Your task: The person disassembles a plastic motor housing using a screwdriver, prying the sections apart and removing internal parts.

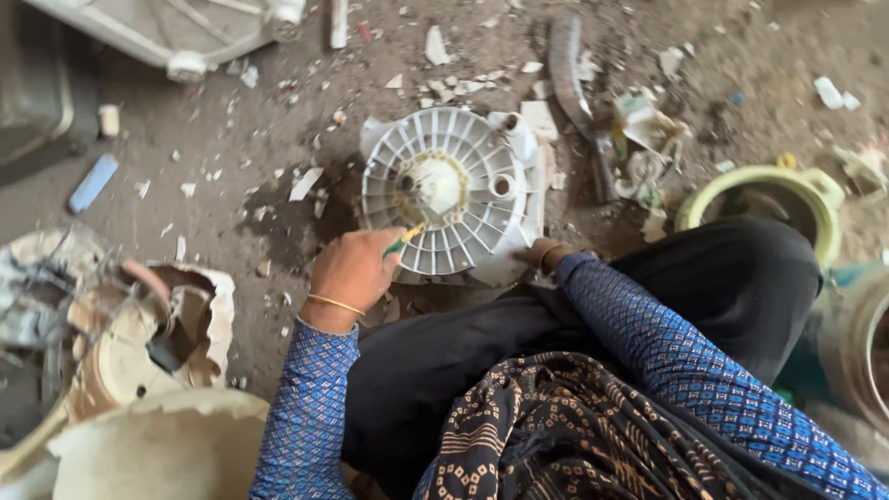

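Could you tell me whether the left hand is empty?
No, the left hand grips a green-handled tool against the white ribbed plastic part.

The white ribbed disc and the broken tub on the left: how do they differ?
The disc is whole, clean white and ribbed like spokes; the tub is cracked open, yellowed and grimy. The left hand works a green-handled tool at the disc, while the tub lies untouched. Both are round plastic parts on the littered floor.

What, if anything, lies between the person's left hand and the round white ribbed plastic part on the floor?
Nothing visible separates them. The left hand grips a green-handled tool whose tip already reaches onto the white ribbed part. The right hand rests against the part's near edge.
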